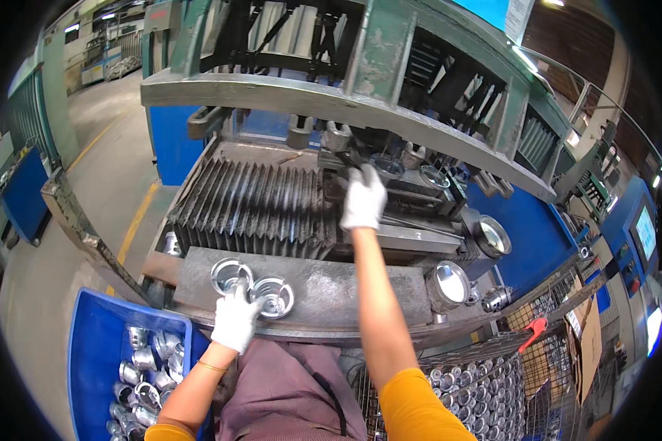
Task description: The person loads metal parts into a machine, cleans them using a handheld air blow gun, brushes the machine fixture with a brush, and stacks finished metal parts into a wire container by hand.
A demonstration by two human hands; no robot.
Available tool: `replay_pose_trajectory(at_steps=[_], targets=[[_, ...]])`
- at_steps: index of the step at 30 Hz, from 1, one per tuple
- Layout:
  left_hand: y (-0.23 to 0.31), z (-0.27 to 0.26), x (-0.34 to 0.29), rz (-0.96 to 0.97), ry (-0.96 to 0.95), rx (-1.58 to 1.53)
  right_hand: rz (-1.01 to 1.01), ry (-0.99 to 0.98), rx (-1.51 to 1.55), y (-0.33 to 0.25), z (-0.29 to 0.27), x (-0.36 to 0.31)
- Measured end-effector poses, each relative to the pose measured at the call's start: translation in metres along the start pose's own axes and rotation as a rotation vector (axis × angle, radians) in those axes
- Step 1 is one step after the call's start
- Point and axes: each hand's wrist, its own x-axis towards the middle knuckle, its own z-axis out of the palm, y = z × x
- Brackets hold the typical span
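My left hand, in a white glove, is closed at the touching rims of two shiny round metal castings. The left casting and the right casting sit side by side on the grey metal ledge in front of me. Farther in, my right hand, also gloved, reaches over the machine bed to a dark fixture under the green frame. Its fingertips blur into that dark part, so whether they grip anything is unclear. Beyond them stand a clamp head and a round casting.
Ribbed black bellows lie left of my right hand. A heavy beam crosses above. A blue bin of castings stands lower left; a wire basket of castings stands lower right. Large round cups stand at the ledge's right end.
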Motion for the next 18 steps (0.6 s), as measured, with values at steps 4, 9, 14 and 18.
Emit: replay_pose_trajectory(at_steps=[4, 9, 14, 18], targets=[[-0.004, -0.005, -0.006, -0.054, -0.042, -0.029, -0.062, 0.011, -0.312, 0.0, 0.045, -0.044], [-0.007, -0.005, -0.009, -0.058, -0.061, -0.05, -0.066, 0.025, -0.125, 0.039, 0.063, -0.056], [0.002, -0.003, 0.002, -0.024, -0.081, -0.097, 0.059, 0.129, -0.24, 0.095, 0.056, 0.011], [-0.013, -0.01, -0.012, -0.093, -0.098, -0.084, -0.022, -0.046, -0.256, 0.031, 0.08, -0.072]])
